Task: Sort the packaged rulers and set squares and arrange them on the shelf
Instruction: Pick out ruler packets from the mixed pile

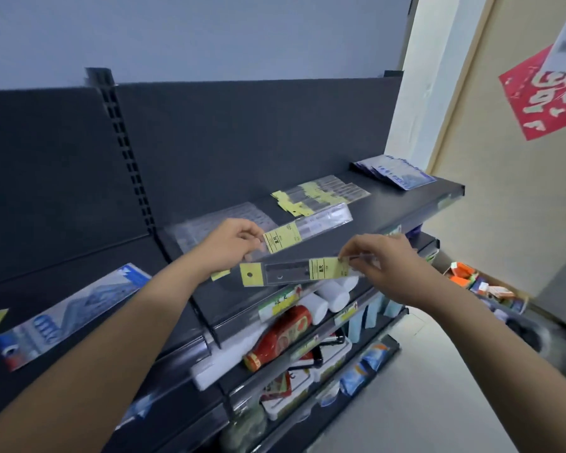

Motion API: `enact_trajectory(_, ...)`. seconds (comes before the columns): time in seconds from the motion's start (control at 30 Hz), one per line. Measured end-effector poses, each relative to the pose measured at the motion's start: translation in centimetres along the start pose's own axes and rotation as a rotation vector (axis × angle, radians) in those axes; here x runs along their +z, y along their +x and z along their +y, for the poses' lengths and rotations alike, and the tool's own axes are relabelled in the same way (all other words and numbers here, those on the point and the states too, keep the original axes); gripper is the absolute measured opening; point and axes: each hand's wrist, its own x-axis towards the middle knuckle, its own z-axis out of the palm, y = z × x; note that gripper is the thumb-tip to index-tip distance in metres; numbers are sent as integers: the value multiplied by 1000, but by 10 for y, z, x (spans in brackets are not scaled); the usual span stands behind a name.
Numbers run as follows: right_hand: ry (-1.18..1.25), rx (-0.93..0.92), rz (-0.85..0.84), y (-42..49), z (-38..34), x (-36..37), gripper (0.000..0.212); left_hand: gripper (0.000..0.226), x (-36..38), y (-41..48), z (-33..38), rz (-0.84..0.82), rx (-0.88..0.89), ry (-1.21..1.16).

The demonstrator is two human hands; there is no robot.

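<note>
Left hand [229,245] pinches long packaged ruler [307,228] by yellow label, pack slanting toward 2 o'clock over dark shelf [406,204]. Right hand [376,259] pinches shorter ruler pack [291,272] at its right end. Ruler pile [324,191] at 1 o'clock on shelf.

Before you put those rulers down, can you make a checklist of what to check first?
1. Left hand grips the longer clear ruler pack with yellow label: ok.
2. Right hand pinches the short clear ruler pack with yellow ends: ok.
3. Matching yellow-tagged ruler pile on the dark metal shelf: ok.
4. Bare shelf space beside the pile: ok.
5. Pile neatly squared: not ok, fanned out.
</note>
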Motion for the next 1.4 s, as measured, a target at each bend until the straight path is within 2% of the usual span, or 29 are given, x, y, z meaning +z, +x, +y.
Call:
enact_trajectory(0.17,53,24,47,7,50,-9,16,19,30,45,15,61,-33,-47)
enact_trajectory(0.27,191,38,133,16,80,-7,14,16,46,79,16,110,-45,-75)
enact_trajectory(0.33,201,54,145,27,99,-6,16,13,55,104,17,110,-46,-78)
enact_trajectory(0.63,104,106,31,114,192,-23,20,9,95,228,33,10,-56,-64)
enact_trajectory(0.83,157,62,-29,173,244,-24,24,9,116,274,36,-80,-106,20)
enact_trajectory(1.0,266,-8,-87,201,282,-11,24,5,137,281,42,14,-134,220)
enact_trajectory(1.13,398,-80,-187,222,317,-1,22,9,148,282,41,162,-222,261)
enact_trajectory(1.4,367,-265,-221,255,355,-9,19,17,169,279,51,336,-349,315)
